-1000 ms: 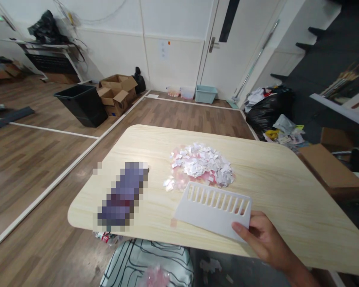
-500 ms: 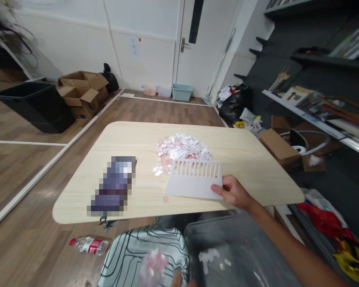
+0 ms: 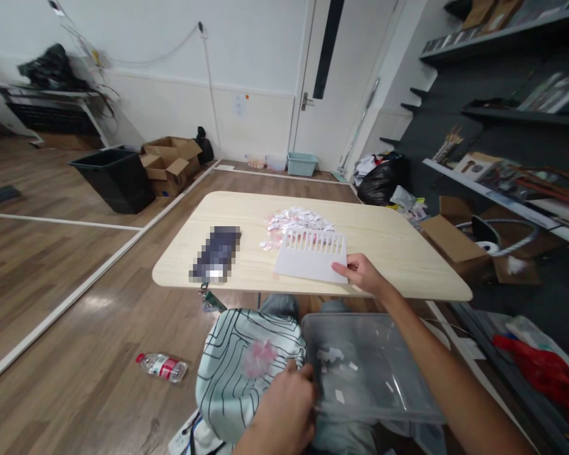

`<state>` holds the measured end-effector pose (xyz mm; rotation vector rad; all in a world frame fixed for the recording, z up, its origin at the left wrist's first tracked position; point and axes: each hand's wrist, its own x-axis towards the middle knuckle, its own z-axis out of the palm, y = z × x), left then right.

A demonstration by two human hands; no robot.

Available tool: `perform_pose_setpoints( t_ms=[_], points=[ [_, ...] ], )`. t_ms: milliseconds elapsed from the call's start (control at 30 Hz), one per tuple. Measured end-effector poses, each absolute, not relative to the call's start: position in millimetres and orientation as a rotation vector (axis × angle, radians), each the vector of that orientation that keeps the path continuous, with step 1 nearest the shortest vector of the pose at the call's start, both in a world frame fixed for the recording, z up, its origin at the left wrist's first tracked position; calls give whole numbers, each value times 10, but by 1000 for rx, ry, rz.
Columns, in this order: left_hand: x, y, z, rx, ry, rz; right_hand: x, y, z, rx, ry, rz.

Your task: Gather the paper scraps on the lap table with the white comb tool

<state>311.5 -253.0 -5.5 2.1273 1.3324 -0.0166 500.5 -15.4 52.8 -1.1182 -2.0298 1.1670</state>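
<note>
My right hand (image 3: 363, 275) pinches the right edge of a white slotted panel (image 3: 308, 260), thumb on top. The panel rests tilted at the front of a light wooden table (image 3: 398, 253), its slots toward a pile of white paper scraps (image 3: 301, 218) with pink bits among them. Low in the view, my left hand (image 3: 289, 404) is closed at the left rim of a clear plastic bin (image 3: 374, 379), its fingertips partly hidden. A few paper scraps lie in the bin. Beside that hand, a crumpled pink and clear plastic bag (image 3: 260, 358) sits on striped fabric (image 3: 227, 379).
A pixelated dark flat object (image 3: 218, 253) lies on the table's left side. On the floor are a bottle with a red cap (image 3: 162, 367), a black trash bin (image 3: 118, 183) and cardboard boxes (image 3: 168, 164). Shelves (image 3: 507, 120) and an open carton (image 3: 455, 234) stand along the right.
The view has tilted up and turned left, so the table appears farther right. More of my left hand shows at the bin's rim. My right hand still holds the panel.
</note>
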Motion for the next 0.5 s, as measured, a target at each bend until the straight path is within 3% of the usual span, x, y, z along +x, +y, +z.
perform_pose_setpoints(
  t_ms=[500],
  points=[
    [2856, -2270, -195, 2236, 1436, 25, 4927, -3, 518, -1036, -1960, 1177]
  ],
)
